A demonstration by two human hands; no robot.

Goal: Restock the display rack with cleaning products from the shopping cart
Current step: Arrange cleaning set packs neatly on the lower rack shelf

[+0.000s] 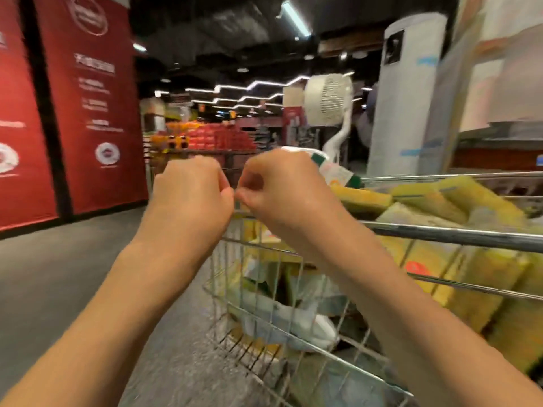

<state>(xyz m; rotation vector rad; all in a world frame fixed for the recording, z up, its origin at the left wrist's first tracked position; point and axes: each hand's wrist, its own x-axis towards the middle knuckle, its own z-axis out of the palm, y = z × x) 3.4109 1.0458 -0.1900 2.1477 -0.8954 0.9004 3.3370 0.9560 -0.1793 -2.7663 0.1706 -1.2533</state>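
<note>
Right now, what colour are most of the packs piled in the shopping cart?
Mostly yellow: the packs fill the wire cart. The head view, the only one, shows it, though blurred.

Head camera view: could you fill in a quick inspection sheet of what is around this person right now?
Surface: grey shop floor, blurred by motion.
Job's things: wire shopping cart piled with yellow packs; a white and green bottle lies near its far end; pale bags sit lower down. No display rack can be made out.
Clutter: nothing seen on the floor.
Hands: left hand and right hand are curled side by side above the cart's corner; what they grip is too blurred to tell.
Cables: nothing seen.
Surroundings: red banners at left, white fan, white pillar, stacked red goods ahead.
</note>
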